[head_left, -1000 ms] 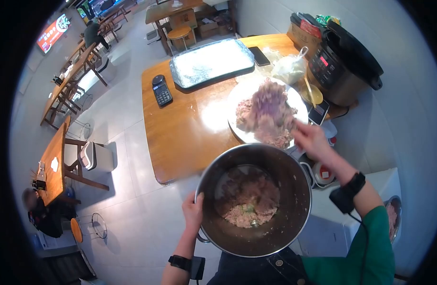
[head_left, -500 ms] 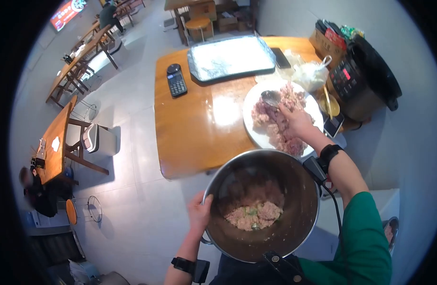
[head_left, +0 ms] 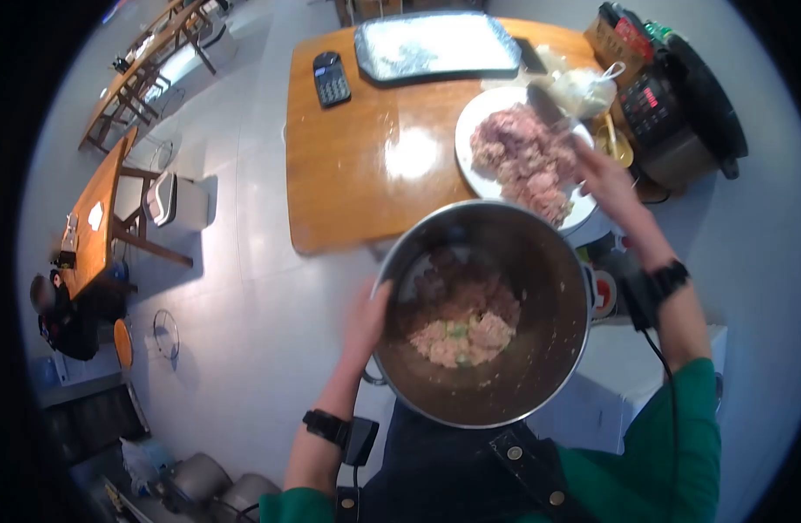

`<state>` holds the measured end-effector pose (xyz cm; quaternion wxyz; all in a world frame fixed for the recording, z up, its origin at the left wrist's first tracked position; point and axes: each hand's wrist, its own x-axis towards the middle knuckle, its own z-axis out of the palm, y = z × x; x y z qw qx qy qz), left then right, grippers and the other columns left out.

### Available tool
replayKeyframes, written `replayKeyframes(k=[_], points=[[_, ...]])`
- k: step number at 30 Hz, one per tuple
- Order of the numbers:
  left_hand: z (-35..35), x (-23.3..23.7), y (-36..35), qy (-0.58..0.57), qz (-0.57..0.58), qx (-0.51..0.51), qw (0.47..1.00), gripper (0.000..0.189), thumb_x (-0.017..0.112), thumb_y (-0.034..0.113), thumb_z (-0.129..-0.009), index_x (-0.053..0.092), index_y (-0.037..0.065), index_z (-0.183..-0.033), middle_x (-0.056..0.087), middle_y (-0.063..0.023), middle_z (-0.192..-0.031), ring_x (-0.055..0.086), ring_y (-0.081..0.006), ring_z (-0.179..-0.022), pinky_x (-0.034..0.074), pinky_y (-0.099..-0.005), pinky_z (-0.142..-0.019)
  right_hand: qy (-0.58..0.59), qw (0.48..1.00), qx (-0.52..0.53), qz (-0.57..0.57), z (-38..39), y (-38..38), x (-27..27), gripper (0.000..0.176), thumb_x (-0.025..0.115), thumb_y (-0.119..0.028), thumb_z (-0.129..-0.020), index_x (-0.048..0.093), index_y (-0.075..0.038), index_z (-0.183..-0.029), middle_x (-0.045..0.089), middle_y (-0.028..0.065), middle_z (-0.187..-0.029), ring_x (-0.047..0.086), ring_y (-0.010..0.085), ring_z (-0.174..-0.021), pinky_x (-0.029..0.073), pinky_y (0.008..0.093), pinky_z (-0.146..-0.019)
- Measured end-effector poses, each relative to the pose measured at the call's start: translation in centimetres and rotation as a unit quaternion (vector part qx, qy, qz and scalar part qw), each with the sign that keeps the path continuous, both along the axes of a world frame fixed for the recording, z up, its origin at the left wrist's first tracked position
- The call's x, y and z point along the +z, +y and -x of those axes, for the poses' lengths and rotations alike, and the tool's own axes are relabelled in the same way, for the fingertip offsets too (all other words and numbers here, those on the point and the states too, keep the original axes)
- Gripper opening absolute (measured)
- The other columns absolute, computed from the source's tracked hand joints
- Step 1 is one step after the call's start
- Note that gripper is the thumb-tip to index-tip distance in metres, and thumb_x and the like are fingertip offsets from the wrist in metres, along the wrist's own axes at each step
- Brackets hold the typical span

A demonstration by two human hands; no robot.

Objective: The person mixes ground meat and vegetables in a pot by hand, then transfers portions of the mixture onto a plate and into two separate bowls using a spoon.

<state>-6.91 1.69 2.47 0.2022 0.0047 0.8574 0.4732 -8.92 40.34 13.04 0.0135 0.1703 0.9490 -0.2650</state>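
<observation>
A deep steel pot (head_left: 549, 375) is tilted with its mouth toward me, and pale minced meat with green bits (head_left: 461, 340) lies inside. My left hand (head_left: 368, 318), slightly blurred, is closed on the pot's left side at the rim. My right hand (head_left: 608, 179) is wrapped around the handle of a metal spoon (head_left: 545, 105), over the right edge of a white plate (head_left: 466, 157). Pink raw minced meat (head_left: 522, 152) is heaped on the plate, just beyond the pot. The spoon's bowl shows at the plate's far edge.
On the wooden table (head_left: 357, 183) are a foil-covered tray (head_left: 440, 45), a black keypad device (head_left: 332, 80) and a white plastic bag (head_left: 583, 94). A black electric cooker (head_left: 679, 122) and a small yellowish bowl (head_left: 623, 150) stand right. A person (head_left: 69, 322) sits far left.
My right hand has moved from the middle of the meat to the plate's right side, bringing the spoon with it. The view has tipped down; my left hand stays on the pot.
</observation>
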Motion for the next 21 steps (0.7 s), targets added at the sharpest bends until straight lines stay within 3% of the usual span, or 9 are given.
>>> replayKeyframes(k=[2,5,7,9,10,11,15,17,21], points=[[0.0,-0.3,0.1,0.007,-0.002,-0.023,1.0,0.034,0.048,0.028,-0.088,0.056,0.003,-0.109,0.061,-0.0134,-0.098,0.056,-0.0239,-0.097,0.04,-0.034,-0.086,0.112,0.971,-0.028,0.211,-3.1,-2.1,2.1,0.043,0.046,-0.011,-0.089,0.038,-0.007,-0.131,0.057,0.0033,-0.066,0.052,0.0061,-0.055,0.044,0.0217,-0.053],[0.3,1.4,0.4,0.027,0.004,-0.038,0.999,0.033,0.049,0.026,-0.087,0.057,0.002,-0.108,0.061,-0.0144,-0.098,0.056,-0.0242,-0.097,0.04,-0.0338,-0.085,0.054,0.963,0.026,0.264,-7.5,-4.7,2.7,0.043,0.047,-0.011,-0.088,0.04,-0.01,-0.13,0.056,0.0031,-0.066,0.052,0.0059,-0.057,0.045,0.0228,-0.053],[0.1,1.0,0.5,0.046,-0.002,-0.021,0.999,0.032,0.049,0.025,-0.087,0.057,0.002,-0.107,0.061,-0.0142,-0.097,0.056,-0.0242,-0.095,0.041,-0.0338,-0.084,-0.009,0.981,0.172,0.094,-8.8,-4.6,-0.6,0.041,0.05,-0.014,-0.086,0.044,-0.015,-0.127,0.059,0.0082,-0.065,0.058,0.0143,-0.057,0.047,0.0295,-0.054],[0.2,0.4,0.9,0.072,-0.012,-0.005,0.997,0.031,0.05,0.024,-0.086,0.057,0.002,-0.107,0.062,-0.0141,-0.096,0.057,-0.0243,-0.094,0.041,-0.0337,-0.084,-0.09,0.961,0.231,-0.12,-8.8,-6.4,-3.6,0.025,0.053,-0.022,-0.082,0.056,-0.018,-0.107,0.06,0.017,-0.069,0.06,0.033,-0.065,0.047,0.0427,-0.058],[0.1,-0.1,1.0,0.117,-0.015,0.005,0.993,0.028,0.048,0.026,-0.086,0.058,0.003,-0.099,0.06,-0.0166,-0.088,0.056,-0.0297,-0.085,0.042,-0.0372,-0.074,-0.175,0.933,0.256,-0.18,-8.3,-7.1,-5.5,0.023,0.051,-0.02,-0.081,0.057,-0.016,-0.103,0.061,0.0145,-0.068,0.061,0.0311,-0.065,0.048,0.0417,-0.058],[0.1,-0.5,1.0,0.161,-0.018,0.016,0.987,0.028,0.045,0.027,-0.085,0.058,0.003,-0.091,0.057,-0.0191,-0.079,0.056,-0.0352,-0.075,0.043,-0.0408,-0.065,-0.201,0.92,0.274,-0.196,-8.0,-7.3,-7.9,0.022,0.053,-0.018,-0.078,0.059,-0.014,-0.099,0.061,0.0144,-0.068,0.061,0.0307,-0.065,0.049,0.0407,-0.058],[0.4,-0.5,0.7,0.126,-0.024,0.006,0.992,0.026,0.047,0.025,-0.084,0.058,0.002,-0.088,0.056,-0.0185,-0.075,0.056,-0.0331,-0.073,0.043,-0.0386,-0.064,-0.252,0.88,0.331,-0.228,-7.1,-7.3,-18.0,0.019,0.058,-0.015,-0.07,0.064,-0.009,-0.087,0.062,0.014,-0.068,0.062,0.03,-0.067,0.05,0.0389,-0.062],[0.7,0.3,0.6,0.037,-0.023,0.005,0.999,0.026,0.054,0.014,-0.082,0.059,0.0,-0.104,0.062,-0.0151,-0.095,0.058,-0.0236,-0.091,0.042,-0.0326,-0.082,-0.25,0.887,0.343,-0.182,-6.5,-8.7,-19.5,0.017,0.059,-0.016,-0.066,0.065,-0.008,-0.08,0.063,0.0134,-0.068,0.063,0.03,-0.07,0.05,0.0386,-0.066],[1.0,0.8,0.8,0.044,-0.022,-0.001,0.999,0.025,0.055,0.01,-0.081,0.059,-0.001,-0.103,0.061,-0.0139,-0.098,0.057,-0.0227,-0.092,0.042,-0.0316,-0.082,-0.302,0.879,0.342,-0.139,-6.7,-10.7,-24.4,0.017,0.057,-0.014,-0.069,0.063,-0.007,-0.084,0.064,0.0142,-0.079,0.063,0.0297,-0.079,0.05,0.0379,-0.07]])
